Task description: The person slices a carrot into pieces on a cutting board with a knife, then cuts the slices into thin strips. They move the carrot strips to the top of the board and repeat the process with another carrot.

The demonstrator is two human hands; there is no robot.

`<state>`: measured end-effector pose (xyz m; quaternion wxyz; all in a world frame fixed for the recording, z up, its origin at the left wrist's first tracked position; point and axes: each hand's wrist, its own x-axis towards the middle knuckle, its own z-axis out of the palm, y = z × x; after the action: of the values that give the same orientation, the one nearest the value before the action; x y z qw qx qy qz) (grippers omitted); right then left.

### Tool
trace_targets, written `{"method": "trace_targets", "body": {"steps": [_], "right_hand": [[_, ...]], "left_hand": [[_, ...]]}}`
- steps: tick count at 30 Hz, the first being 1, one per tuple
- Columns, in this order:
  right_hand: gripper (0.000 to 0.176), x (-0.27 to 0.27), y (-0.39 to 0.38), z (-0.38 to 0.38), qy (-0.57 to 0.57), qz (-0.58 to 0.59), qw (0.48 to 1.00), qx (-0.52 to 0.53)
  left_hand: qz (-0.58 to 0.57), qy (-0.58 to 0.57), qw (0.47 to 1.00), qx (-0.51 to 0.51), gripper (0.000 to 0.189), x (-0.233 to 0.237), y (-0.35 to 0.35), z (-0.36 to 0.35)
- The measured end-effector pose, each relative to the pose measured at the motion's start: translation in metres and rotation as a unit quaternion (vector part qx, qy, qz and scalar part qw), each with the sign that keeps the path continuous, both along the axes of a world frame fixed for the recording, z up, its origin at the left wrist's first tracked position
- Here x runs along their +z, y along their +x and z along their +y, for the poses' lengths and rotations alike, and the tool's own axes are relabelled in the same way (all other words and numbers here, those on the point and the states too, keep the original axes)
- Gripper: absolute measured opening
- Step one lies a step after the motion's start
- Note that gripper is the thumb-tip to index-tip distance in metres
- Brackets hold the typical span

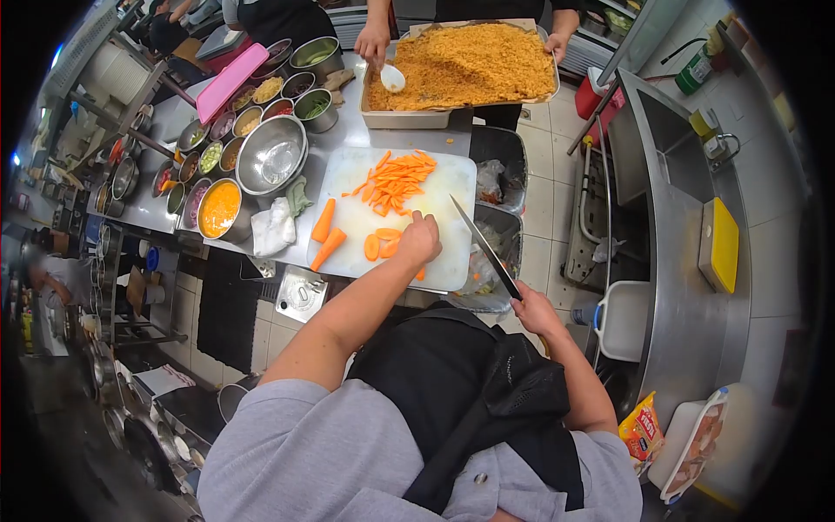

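My right hand [532, 306] is wrapped round the black handle of a long knife [487, 250], its blade slanting up-left over the right edge of the white cutting board [461, 174]. Near the board's middle, my left hand [421, 239] is closed, with its fingertips down by the carrots; what it grips, if anything, is hidden. Just beyond it lies a pile of cut carrot sticks [396, 181]. Oval carrot slices [381, 244] sit left of my left hand. Two larger carrot pieces [323, 221] rest at the board's left side.
Across the table, a co-worker's hands hold a spoon [392, 78] and a tray of orange crumbs [470, 65]. Metal bowls [271, 155] of ingredients and a white cloth [274, 228] stand left. Lined bins [497, 165] adjoin the table's right edge.
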<state>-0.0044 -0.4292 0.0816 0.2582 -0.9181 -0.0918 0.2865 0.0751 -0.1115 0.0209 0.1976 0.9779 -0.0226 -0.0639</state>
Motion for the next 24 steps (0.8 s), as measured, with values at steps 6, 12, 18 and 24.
{"method": "trace_targets", "body": {"steps": [6,12,18,24], "right_hand": [[0.042,-0.008,0.006,0.002,0.004,-0.005,0.999,0.039],[0.042,-0.009,0.011,0.003,-0.004,-0.023,0.999,0.049],[0.042,-0.010,0.010,0.003,-0.012,-0.013,0.999,0.040],[0.041,-0.020,0.010,-0.003,-0.003,-0.028,0.998,0.062]], "left_hand": [[0.035,-0.050,0.993,0.098,0.050,0.009,-0.008,-0.009],[0.026,-0.079,0.993,0.080,0.068,0.048,-0.034,-0.001],[-0.137,0.069,0.980,-0.125,0.046,0.020,-0.076,0.039],[-0.208,0.072,0.959,-0.181,0.023,-0.020,-0.073,0.060]]}}
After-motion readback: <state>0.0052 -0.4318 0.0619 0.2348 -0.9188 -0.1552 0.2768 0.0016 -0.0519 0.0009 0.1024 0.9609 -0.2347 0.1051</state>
